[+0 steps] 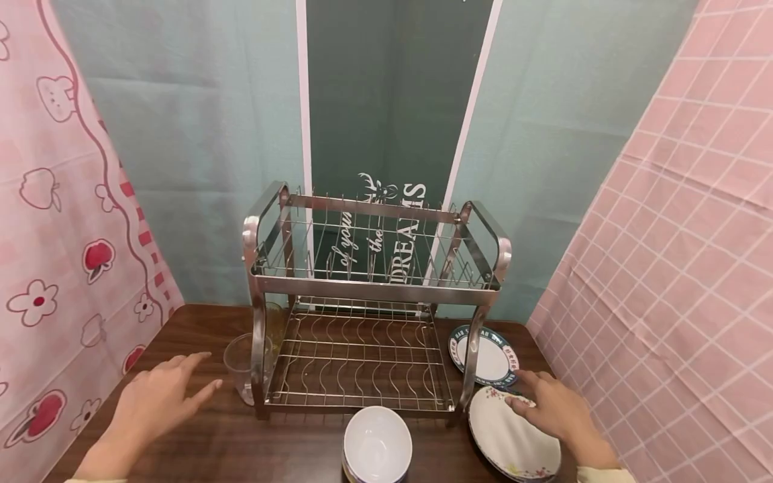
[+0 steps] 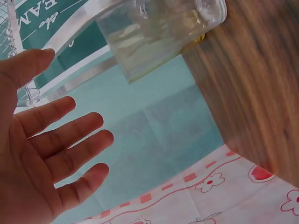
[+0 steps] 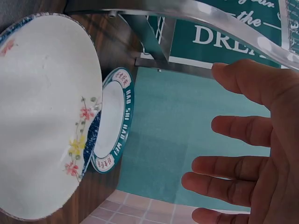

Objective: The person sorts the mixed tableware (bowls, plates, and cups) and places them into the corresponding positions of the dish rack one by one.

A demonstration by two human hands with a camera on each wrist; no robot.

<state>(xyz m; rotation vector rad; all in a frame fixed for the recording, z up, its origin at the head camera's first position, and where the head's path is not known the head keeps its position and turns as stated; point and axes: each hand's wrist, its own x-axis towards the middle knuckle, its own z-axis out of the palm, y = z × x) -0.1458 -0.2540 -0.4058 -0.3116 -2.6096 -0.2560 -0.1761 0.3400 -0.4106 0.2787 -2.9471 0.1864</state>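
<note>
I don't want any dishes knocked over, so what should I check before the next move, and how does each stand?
1. Left hand free: ok, holding nothing.
2. Right hand free: ok, fingers spread, holding nothing.
3. Rack upright, both tiers bare: ok.
4. White bowl upright: ok, in front of the rack.
5. Clear cup clear of the rack's leg: cannot tell, they overlap in view.
6. Number of floral plates stacked: cannot tell.

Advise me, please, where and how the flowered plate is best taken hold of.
Probably by the rim, thumb on top, coming from the right: the flowered plate lies face up, and the rack stands close on its left.
</note>
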